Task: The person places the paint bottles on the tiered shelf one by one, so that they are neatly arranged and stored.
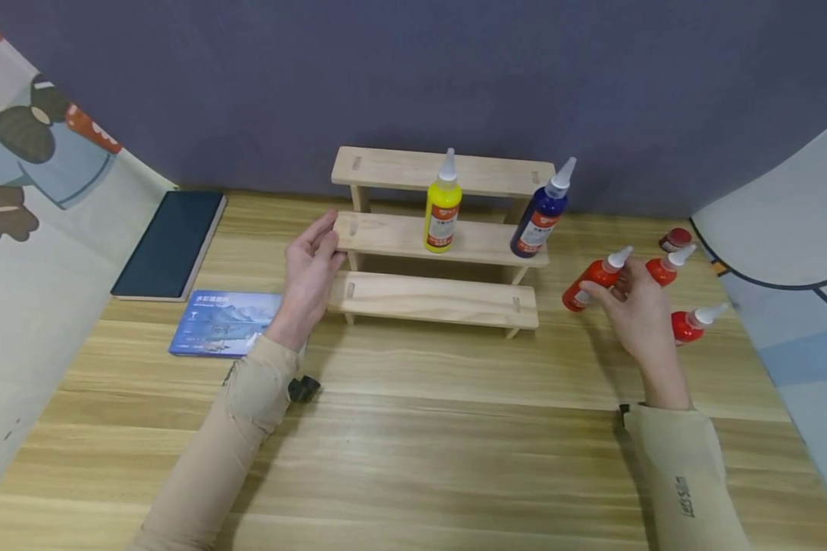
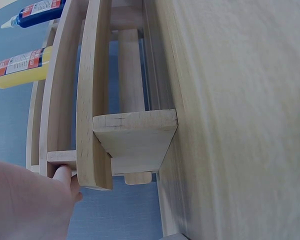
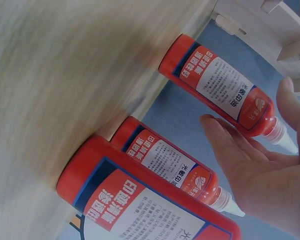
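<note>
Your left hand (image 1: 310, 275) gripped the wooden stand (image 1: 434, 297), your right hand (image 1: 639, 310) straddled a red bottle (image 1: 596, 272), clamped or not unclear, and a loose pinch risked toppling it.

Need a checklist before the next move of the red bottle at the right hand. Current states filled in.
1. Three-tier wooden shelf held: ok; left hand is on the left end of the middle tier.
2. Right hand gripping nearest red bottle: cannot tell; thumb and fingers flank it, contact unclear.
3. White nozzle cap on that bottle: ok.
4. Yellow bottle and dark blue bottle upright: ok.
5. Other two red bottles shelved: not ok.
</note>
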